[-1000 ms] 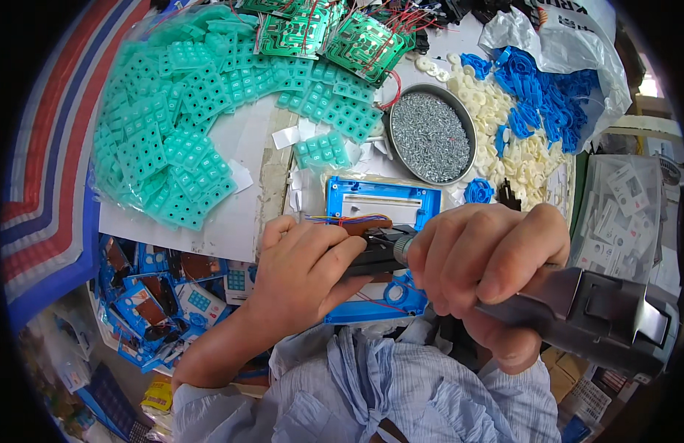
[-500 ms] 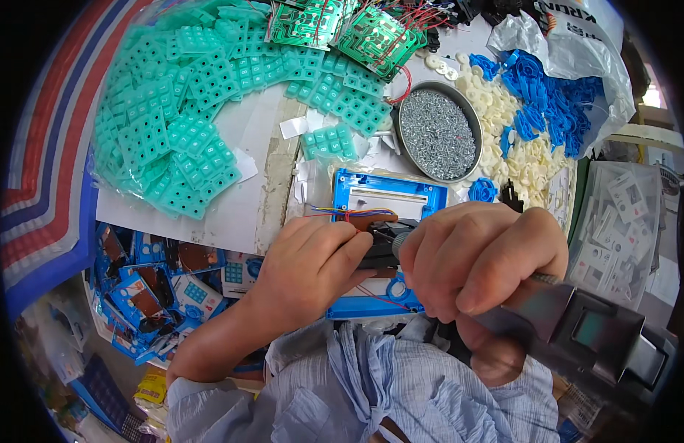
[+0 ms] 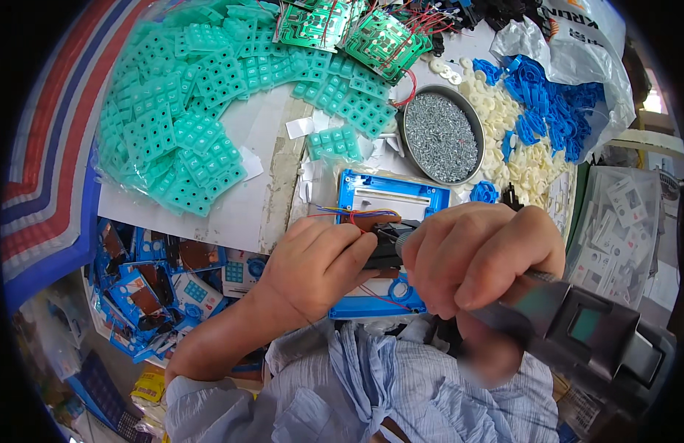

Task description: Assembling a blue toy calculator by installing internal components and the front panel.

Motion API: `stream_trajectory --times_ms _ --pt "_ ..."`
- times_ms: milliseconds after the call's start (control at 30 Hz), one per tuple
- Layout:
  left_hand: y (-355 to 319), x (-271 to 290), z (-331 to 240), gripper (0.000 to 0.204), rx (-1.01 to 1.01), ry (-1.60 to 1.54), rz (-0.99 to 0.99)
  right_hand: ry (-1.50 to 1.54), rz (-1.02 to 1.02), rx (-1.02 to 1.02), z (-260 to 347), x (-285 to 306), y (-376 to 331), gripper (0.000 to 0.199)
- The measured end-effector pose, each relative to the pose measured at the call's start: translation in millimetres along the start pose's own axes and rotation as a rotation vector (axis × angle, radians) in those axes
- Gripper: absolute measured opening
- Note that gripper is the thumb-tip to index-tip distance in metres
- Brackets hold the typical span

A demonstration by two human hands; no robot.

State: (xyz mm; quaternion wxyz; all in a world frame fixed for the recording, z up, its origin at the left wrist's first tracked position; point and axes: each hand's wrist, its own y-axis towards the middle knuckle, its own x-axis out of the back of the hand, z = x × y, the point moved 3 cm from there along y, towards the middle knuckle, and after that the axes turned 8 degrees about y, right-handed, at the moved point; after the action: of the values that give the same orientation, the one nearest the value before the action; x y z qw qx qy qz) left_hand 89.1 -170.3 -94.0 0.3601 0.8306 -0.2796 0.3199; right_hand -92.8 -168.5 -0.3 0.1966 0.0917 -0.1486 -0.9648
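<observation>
In front of me lies a blue plastic casing (image 3: 345, 195) with a white panel. A brown circuit board (image 3: 368, 220) and a black plastic part (image 3: 386, 255) sit in its middle, with thin coloured wires (image 3: 334, 211) at the board's edge. My left hand (image 3: 309, 266) has its fingers closed at the black part, pressing it against the casing; the thumb side is partly hidden. My right hand (image 3: 489, 258) wraps around a black electric screwdriver (image 3: 560, 314). Its front end points left, down at the black part; the very tip is hard to make out.
A round metal bowl of small screws (image 3: 441, 136) stands beyond the casing. Teal keypads (image 3: 187, 125) pile at the left, green circuit boards (image 3: 386, 44) at the back, cream parts (image 3: 497, 111) and blue parts (image 3: 537, 96) at the right. Finished-looking blue casings (image 3: 146, 295) fill a lower box.
The whole view has shifted slightly. Both hands keep their places at the casing, and the screwdriver stays on the black part with barely any movement.
</observation>
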Motion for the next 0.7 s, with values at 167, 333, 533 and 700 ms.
stream_trajectory --times_ms 167,333,533,700 --pt "-1 -1 0 0.045 -0.007 0.0 -0.023 0.008 -0.004 -0.019 1 -2 1 0.048" --pt "-1 -1 1 0.045 -0.031 -0.006 -0.038 0.034 -0.01 -0.015 -3 -5 2 0.047" --pt "-4 -1 1 0.049 -0.002 0.018 -0.032 0.105 -0.009 0.102 7 11 2 0.054" --pt "-4 -2 2 0.054 0.015 0.017 -0.005 0.006 -0.073 0.228 38 44 -11 0.093"
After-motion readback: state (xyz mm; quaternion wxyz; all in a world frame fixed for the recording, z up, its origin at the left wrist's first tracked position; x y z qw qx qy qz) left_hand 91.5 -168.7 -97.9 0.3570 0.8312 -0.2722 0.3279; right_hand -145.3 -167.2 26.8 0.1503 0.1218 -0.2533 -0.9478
